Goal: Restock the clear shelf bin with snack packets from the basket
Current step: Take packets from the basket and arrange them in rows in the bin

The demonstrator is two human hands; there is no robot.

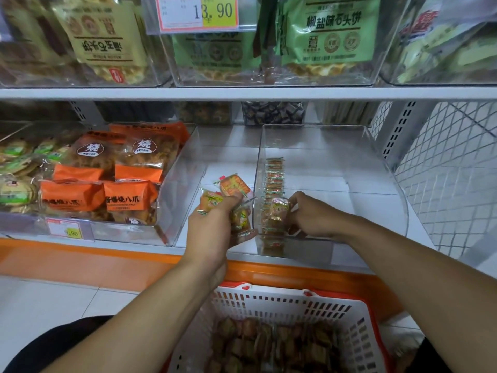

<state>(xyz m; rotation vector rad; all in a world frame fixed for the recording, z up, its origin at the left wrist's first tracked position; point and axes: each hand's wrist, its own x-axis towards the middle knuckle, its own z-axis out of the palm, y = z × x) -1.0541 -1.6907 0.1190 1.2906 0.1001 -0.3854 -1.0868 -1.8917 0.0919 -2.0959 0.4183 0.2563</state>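
A shop: white metal shelves (242, 93) carry clear bins of packaged snacks, a price tag (199, 12) reading 13.90 hangs far above, another price label (69, 230) sits near left, and a shopping basket (293, 305) stands below.

Your left hand (212, 227) covers most of the snack packets (234, 188) it holds, so you cannot count them. Your right hand (312, 215) hides its fingertips behind one packet (278, 210) inside the clear shelf bin (349, 157). The row of packets (274, 173) along the bin's left wall is too small to read. The basket (282, 305) is cut off by the bottom edge, its contents blurred.
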